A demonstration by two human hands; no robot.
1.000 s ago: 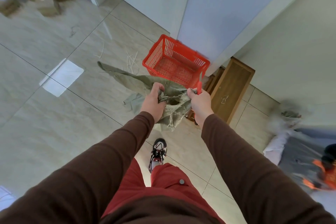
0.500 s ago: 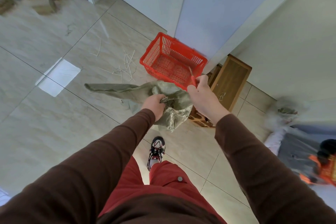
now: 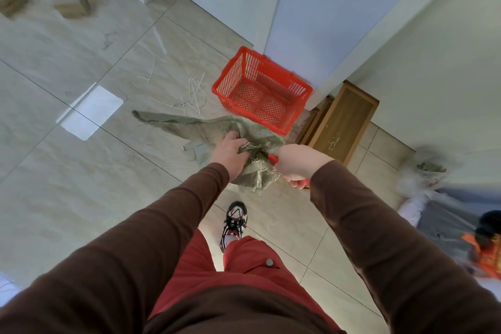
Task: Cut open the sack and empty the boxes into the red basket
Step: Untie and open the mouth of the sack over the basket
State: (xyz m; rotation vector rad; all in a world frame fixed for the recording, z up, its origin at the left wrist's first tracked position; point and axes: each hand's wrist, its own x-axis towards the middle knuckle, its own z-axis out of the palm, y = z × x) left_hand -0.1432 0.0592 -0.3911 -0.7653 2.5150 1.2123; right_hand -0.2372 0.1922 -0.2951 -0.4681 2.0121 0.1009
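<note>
Right grip, fist round a red cutter, has dropped beside the left-held sack.

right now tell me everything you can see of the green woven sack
The grey-green woven plastic sack looks limp, crumpled and frayed at its bunched end. The left hand grips that bunch; the right hand, holding a red-handled tool, meets it there. One long flat end trails left above the tiled floor, just before the red plastic basket.

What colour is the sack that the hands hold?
Dull grey-green, woven; the sack shows in the head view.
</note>
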